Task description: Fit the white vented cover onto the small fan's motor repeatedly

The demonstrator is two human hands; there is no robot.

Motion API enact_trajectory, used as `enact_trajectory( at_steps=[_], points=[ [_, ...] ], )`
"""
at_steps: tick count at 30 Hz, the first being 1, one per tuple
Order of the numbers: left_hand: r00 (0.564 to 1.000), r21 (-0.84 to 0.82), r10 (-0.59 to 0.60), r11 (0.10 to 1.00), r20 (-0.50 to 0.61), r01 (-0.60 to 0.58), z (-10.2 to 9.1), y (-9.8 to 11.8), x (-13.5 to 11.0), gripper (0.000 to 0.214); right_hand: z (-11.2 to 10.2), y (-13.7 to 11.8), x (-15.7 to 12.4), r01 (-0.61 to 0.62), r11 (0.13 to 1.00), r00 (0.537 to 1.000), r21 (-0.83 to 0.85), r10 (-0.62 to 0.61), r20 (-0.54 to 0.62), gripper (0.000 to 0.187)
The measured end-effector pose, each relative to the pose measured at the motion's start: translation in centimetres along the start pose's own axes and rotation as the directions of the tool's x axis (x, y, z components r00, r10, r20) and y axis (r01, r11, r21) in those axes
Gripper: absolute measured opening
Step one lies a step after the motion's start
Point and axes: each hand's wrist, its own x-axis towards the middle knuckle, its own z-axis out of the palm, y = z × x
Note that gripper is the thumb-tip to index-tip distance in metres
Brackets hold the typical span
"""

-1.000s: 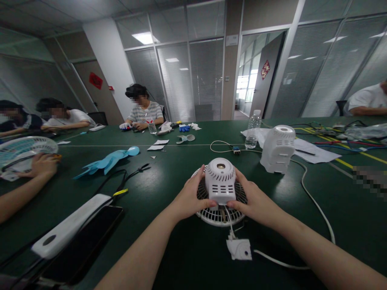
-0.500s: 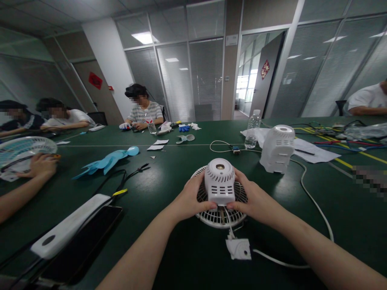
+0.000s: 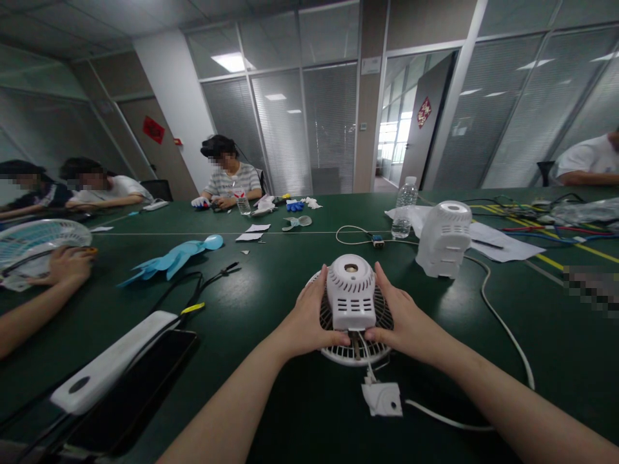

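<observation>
A white fan motor housing (image 3: 351,291) stands on a round white fan grille (image 3: 355,353) lying flat on the green table (image 3: 271,277). My left hand (image 3: 305,319) wraps its left side and my right hand (image 3: 403,317) wraps its right side, thumbs pressed under the housing's front edge. A small white switch box (image 3: 383,398) lies just in front, joined to the housing by thin wires, and a white cord (image 3: 503,328) runs from it off to the right.
A second white housing (image 3: 443,237) and a water bottle (image 3: 403,207) stand behind to the right. Blue fan blades (image 3: 176,255), a black cable (image 3: 193,290), a white bar (image 3: 109,367) and a black phone (image 3: 138,390) lie left. A co-worker's hand (image 3: 65,265) rests on another grille (image 3: 29,238).
Both my hands have closed in a little tighter around the motor housing, and the fingers of the right hand have stretched up along its side. The housing has barely shifted.
</observation>
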Motion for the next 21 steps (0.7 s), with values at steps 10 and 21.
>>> enact_trajectory(
  at_steps=[10, 21],
  points=[
    [0.999, -0.073, 0.039, 0.996, -0.035, -0.042, -0.3, 0.8, -0.2, 0.129, -0.6, -1.1, -0.5, 0.12, 0.993, 0.992, 0.007, -0.12, -0.046, 0.11],
    [1.0, -0.11, -0.016, 0.994, -0.008, 0.015, -0.5, 1.5, -0.3, 0.128, -0.7, -1.5, -0.5, 0.1, 0.995, 0.995, 0.001, -0.1, -0.012, 0.108]
  ],
)
